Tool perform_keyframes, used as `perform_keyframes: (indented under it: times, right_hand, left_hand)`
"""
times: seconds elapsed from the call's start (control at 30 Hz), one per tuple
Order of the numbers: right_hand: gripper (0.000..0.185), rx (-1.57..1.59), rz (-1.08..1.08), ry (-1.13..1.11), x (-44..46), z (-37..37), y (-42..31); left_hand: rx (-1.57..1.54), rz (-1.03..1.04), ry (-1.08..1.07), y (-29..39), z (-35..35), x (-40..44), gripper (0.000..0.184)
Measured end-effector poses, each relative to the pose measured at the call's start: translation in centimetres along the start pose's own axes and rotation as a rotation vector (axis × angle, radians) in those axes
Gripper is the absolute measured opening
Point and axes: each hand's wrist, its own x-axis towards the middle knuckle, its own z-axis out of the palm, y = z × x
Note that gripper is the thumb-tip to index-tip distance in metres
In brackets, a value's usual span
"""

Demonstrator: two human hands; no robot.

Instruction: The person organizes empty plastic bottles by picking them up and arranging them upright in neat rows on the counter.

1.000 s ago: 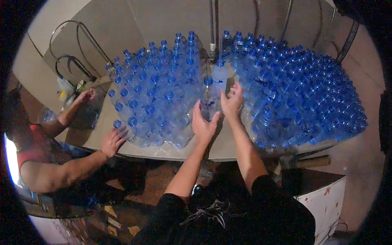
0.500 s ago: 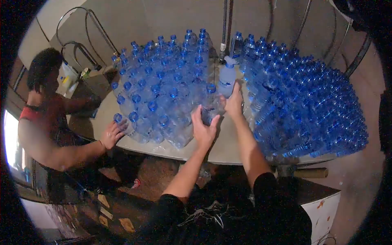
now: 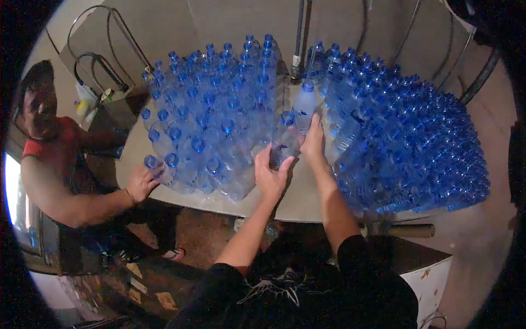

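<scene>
My left hand (image 3: 271, 174) is closed around the lower part of a clear plastic bottle (image 3: 285, 143) with a blue neck, which stands nearly upright. Just to its right, my right hand (image 3: 314, 142) grips a cloudy-looking plastic bottle (image 3: 304, 103), also with a blue neck and a dark printed mark. A thin pale streak rises above that bottle's neck; I cannot make out what it is. The two bottles are close together over a bare strip of the light table (image 3: 307, 205), between two large groups of bottles.
Upright bottles (image 3: 213, 98) crowd the table on the left, and a denser mass of bottles (image 3: 416, 148) covers the right. At the left, a co-worker's hand (image 3: 143, 180) touches a corner bottle. Hoses and a vertical pipe (image 3: 301, 35) stand at the back.
The view has shifted slightly, and the co-worker's head has turned towards me. A pale blob at the neck of my right-hand bottle is gone. Both my hands keep their holds.
</scene>
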Motion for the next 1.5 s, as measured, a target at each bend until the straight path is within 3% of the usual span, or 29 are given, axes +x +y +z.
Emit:
perform_keyframes:
  times: [0.07, 0.13, 0.23, 0.3, 0.43, 0.57, 0.67, 0.87, 0.97, 1.07, 1.17, 1.27, 1.37, 1.47, 1.5]
  right_hand:
    - [0.066, -0.010, 0.048, -0.044, 0.4, 0.2, -1.3]
    - [0.077, -0.477, -0.079, -0.080, -1.4, -1.9, -4.6]
    - [0.079, -0.256, 0.030, -0.003, -4.8, -3.9, -6.3]
    - [0.082, -0.319, 0.065, 0.022, -7.6, -5.7, -6.5]
    - [0.066, -0.423, -0.123, 0.129, -10.3, -7.4, -7.1]
    - [0.078, -0.469, -0.075, 0.112, -10.0, -7.0, -6.6]
    - [0.080, -0.493, -0.142, 0.137, -10.2, -7.1, -6.9]
    - [0.080, -0.431, -0.145, 0.092, -9.9, -7.5, -7.2]
    - [0.082, -0.386, -0.045, 0.051, -10.0, -7.5, -8.0]
    - [0.082, -0.493, -0.207, 0.169, -10.7, -7.7, -10.1]
    - [0.078, -0.558, -0.186, 0.279, -11.1, -8.0, -15.2]
    - [0.068, -0.612, -0.360, 0.318, -8.0, -8.6, -18.6]
    - [0.055, -0.703, -0.421, 0.289, -4.8, -8.7, -19.7]
    - [0.052, -0.900, -0.009, -0.022, -3.4, -9.6, -20.3]
    - [0.050, -0.900, -0.008, -0.037, -3.2, -9.8, -20.7]
  left_hand:
    - [0.015, -0.056, -0.006, 0.8, 0.0, 0.3, 0.058]
    - [0.002, -0.119, -0.022, 2.0, -0.1, 0.1, 0.059]
    - [0.040, -0.014, -0.006, 1.5, 1.3, 0.4, 0.063]
    - [0.078, -0.032, -0.062, 2.4, 2.4, 1.6, 0.064]
    - [0.191, 0.099, 0.011, 0.0, 8.0, 4.0, 0.066]
    - [0.096, -0.032, -0.015, 0.6, 9.8, 5.6, 0.064]
    - [0.206, -0.070, 0.017, 0.5, 10.6, 5.7, 0.065]
    - [0.205, -0.026, 0.095, 0.1, 10.7, 5.7, 0.068]
    - [0.120, -0.022, 0.052, 0.0, 10.1, 5.8, 0.071]
    - [0.187, -0.099, -0.035, 1.8, 8.8, 5.7, 0.071]
    - [0.113, -0.112, -0.026, 2.2, 7.8, 4.7, 0.063]
    - [0.056, 0.001, 0.003, 0.4, 7.7, 1.9, 0.053]
    - [0.118, -0.011, -0.055, 0.8, 6.1, -0.8, 0.043]
    - [0.008, -0.001, -0.133, 0.8, 4.6, -1.3, 0.033]
    - [-0.031, 0.035, -0.160, 0.0, 4.6, -1.4, 0.032]
